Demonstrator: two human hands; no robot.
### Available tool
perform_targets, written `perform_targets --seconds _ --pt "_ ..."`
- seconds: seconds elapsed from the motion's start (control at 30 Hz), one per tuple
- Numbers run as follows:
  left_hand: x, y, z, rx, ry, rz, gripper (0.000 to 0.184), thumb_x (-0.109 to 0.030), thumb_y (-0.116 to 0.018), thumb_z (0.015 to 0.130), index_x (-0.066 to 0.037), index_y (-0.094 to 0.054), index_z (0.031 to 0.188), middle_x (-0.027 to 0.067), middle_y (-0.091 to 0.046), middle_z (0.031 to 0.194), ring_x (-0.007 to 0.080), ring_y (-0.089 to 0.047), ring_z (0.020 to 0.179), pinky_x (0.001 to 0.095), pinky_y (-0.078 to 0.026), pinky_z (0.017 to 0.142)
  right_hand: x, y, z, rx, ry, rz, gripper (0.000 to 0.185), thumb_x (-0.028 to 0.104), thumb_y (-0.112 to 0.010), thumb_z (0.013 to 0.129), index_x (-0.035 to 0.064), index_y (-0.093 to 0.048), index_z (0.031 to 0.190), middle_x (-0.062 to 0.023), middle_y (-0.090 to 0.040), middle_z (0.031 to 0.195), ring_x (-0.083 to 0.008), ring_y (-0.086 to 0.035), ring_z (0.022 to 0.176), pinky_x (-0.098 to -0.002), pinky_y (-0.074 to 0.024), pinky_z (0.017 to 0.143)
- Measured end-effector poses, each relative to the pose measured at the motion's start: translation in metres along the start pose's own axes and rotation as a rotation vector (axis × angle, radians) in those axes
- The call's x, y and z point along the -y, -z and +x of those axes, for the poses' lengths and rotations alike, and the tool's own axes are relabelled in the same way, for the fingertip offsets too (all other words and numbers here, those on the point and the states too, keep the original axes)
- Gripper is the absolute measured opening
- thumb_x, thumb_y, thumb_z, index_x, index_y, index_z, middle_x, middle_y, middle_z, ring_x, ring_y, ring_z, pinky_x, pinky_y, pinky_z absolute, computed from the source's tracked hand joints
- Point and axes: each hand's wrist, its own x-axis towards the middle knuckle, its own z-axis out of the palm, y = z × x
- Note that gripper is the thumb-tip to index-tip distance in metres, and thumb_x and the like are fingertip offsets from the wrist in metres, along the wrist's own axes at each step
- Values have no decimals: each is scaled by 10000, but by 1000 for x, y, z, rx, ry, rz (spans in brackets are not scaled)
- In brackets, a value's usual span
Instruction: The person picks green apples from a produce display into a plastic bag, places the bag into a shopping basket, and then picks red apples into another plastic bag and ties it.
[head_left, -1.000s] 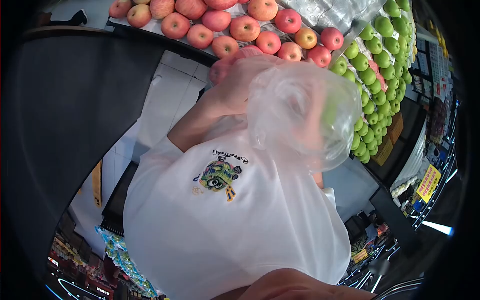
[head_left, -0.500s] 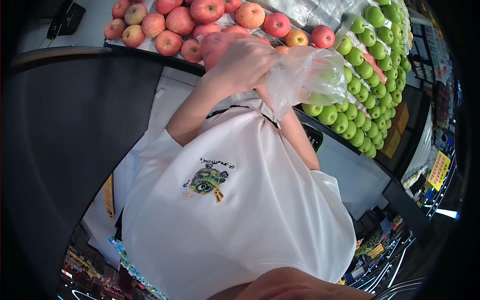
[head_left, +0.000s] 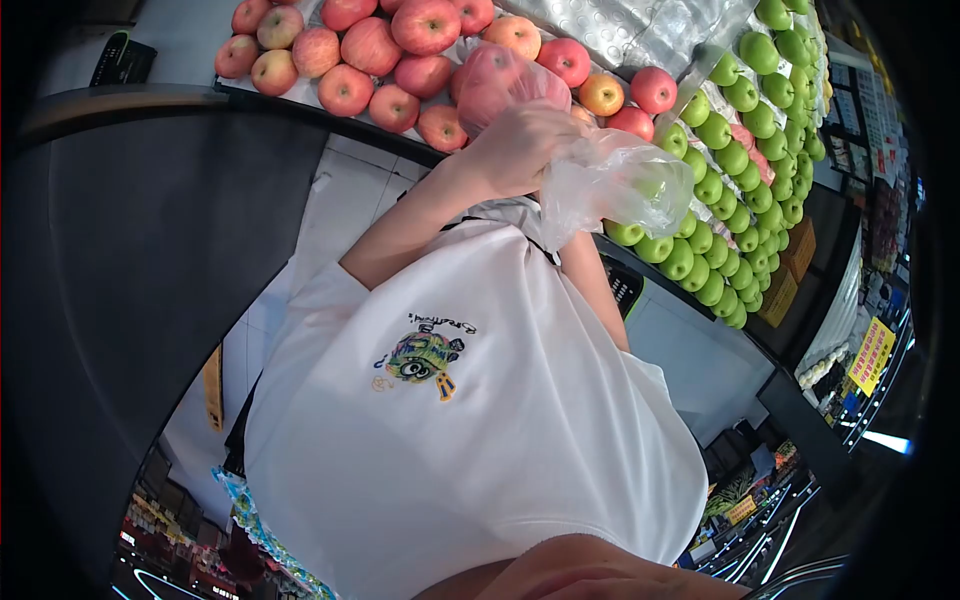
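Left hand (head_left: 525, 148): clenched on your bag's (head_left: 622, 185) neck, likely so the fruit (head_left: 500, 85) stays in.
Right hand: behind bag; can't tell your grip.

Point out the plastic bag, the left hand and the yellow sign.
Plastic bag (head_left: 592, 188): head view, on its loose, crumpled part.
Left hand (head_left: 520, 147): head view, on its back.
Yellow sign (head_left: 872, 356): head view, mid-face.

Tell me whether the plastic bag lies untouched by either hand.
No, the left hand grips the plastic bag at its gathered middle.
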Motion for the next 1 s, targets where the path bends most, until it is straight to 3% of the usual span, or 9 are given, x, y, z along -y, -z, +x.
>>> perform_targets --seconds 0.27,0.37,0.43,0.63,0.7,0.77,0.83,0.9,1.0 --pt "-12 9 -15 -22 106 13 293 -196 -728 741 -22 -697 974 86 -667 1087 247 -606 1025 372 -471 879 2 2 6 45 31 27 276 90 -693 819 53 -589 1072 -51 -544 959 -179 -539 883 -293 -448 768" --pt "-20 26 -15 -89 86 81 338 -203 -738 731 -30 -704 1020 61 -663 1102 235 -596 1007 369 -463 879 20 8 10 34 -242 578 323 102 -720 785 55 -592 1078 -63 -539 945 -201 -535 857 -303 -436 750" --pt "-23 40 -24 -121 75 83 363 -200 -742 724 -33 -705 1044 51 -662 1102 236 -595 987 368 -462 877 36 14 19 -38 145 -91 396 142 -777 723 57 -607 1070 -72 -517 892 -228 -505 788 -317 -411 711" --pt "-22 68 -66 -249 410 14 276 -26 -790 686 -36 -692 943 71 -647 942 234 -635 785 332 -497 691 7 -2 27 -144 250 -69 451 198 -837 654 62 -630 1032 -43 -453 801 -202 -466 725 -307 -382 652" --pt "-21 78 -65 -203 332 102 355 37 -778 697 -12 -658 1028 86 -663 991 203 -656 827 299 -516 703 6 1 26 -118 219 -65 445 184 -835 659 67 -629 1036 -45 -459 807 -205 -470 728 -309 -387 651" --pt "-27 82 -63 -324 561 -143 466 36 -773 738 1 -591 1164 89 -670 1040 174 -663 910 293 -547 752 9 3 26 -98 194 -63 439 169 -832 664 71 -628 1040 -47 -465 813 -208 -474 731 -311 -392 651" --pt "-27 87 -67 -368 553 -313 535 64 -744 773 2 -519 1254 87 -665 1052 160 -657 965 285 -554 829 24 9 29 -30 54 -15 439 113 -820 669 76 -630 1063 -49 -483 841 -222 -494 765 -333 -428 684" --pt "-32 92 -66 -426 743 -375 481 67 -721 813 7 -520 1246 96 -666 1063 173 -660 968 284 -550 856 32 22 30 58 22 -22 438 68 -791 686 74 -630 1094 -58 -510 883 -228 -524 827 -340 -456 741" --pt "-31 90 -70 -458 724 -387 417 12 -712 875 15 -522 1246 104 -667 1076 169 -660 983 280 -544 871 44 47 28 147 46 -22 459 -12 -726 716 66 -625 1157 -79 -554 967 -238 -567 959 -341 -488 851"
